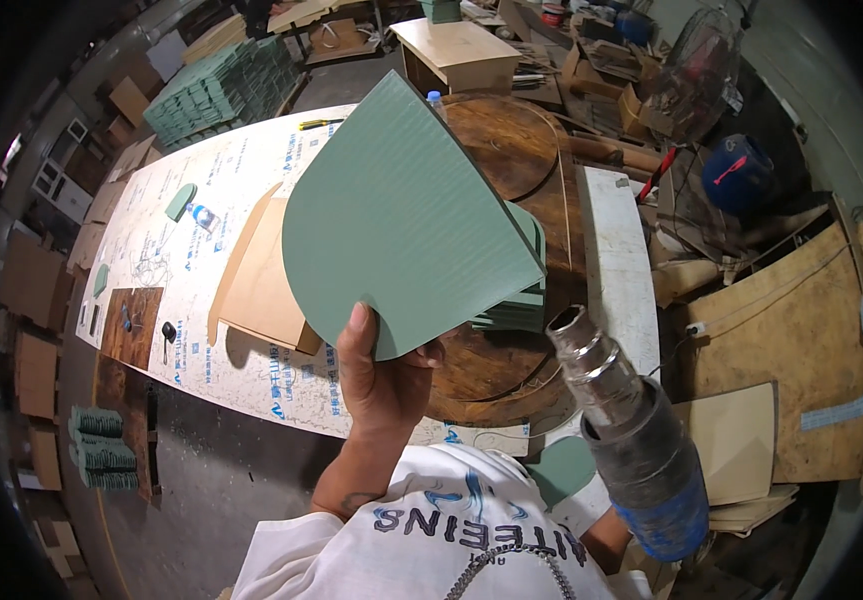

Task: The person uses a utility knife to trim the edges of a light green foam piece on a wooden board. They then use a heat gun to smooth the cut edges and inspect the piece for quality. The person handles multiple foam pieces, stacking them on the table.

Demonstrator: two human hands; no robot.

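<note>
My left hand point(383, 372) grips a green board point(401, 215) by its lower edge, thumb on the near face. The board has one rounded side and straight edges meeting at a pointed top. At the lower right a heat gun point(641, 455) with a metal nozzle and a worn blue body points up toward the board, its nozzle apart from it. My right forearm point(608, 538) reaches the gun from below; the gun's body hides the fingers wrapped round it. Behind the held board, a stack of similar green pieces point(511, 315) lies on a brown round wooden panel point(481, 372).
A white printed worktable point(221, 345) spreads beneath, with a pale curved wooden piece point(251, 270), a plastic bottle point(203, 217) and a yellow-handled tool point(319, 124). Green stacks point(216, 95) stand beyond. A fan point(696, 75) and blue drum point(738, 172) are at the right.
</note>
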